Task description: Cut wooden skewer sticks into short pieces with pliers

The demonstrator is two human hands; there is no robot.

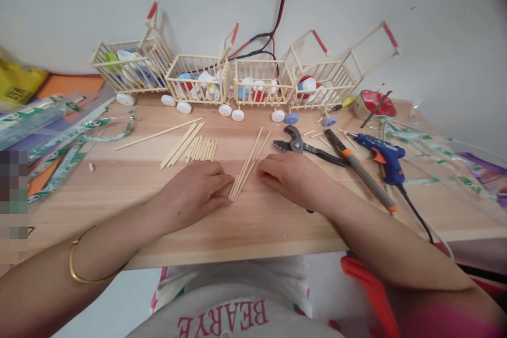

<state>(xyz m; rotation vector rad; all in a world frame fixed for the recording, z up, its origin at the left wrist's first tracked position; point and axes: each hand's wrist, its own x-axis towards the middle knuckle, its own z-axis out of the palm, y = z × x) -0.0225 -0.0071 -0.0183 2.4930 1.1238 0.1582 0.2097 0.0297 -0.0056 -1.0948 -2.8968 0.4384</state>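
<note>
My left hand (194, 190) rests on the wooden tabletop, its thumb and index finger apart. Their tips touch or lie just beside the lower ends of a few thin wooden sticks (243, 178), which fan out on the table between my hands. My right hand (291, 175) is curled with fingers together just right of these sticks; whatever is under its fingers, if anything, is hidden. Beyond my left hand lie several short cut sticks (203, 149) in a row and some longer sticks (182, 145). Black-handled cutters (296, 142) with open jaws lie just behind my right hand.
Several miniature stick-built shopping carts (263, 82) stand along the wall. A blue glue gun (386, 156) and a grey-orange tool (362, 171) lie right, near a red-topped container (376, 103). Plastic packaging lies on both sides. The table's front edge (237, 259) is close to me.
</note>
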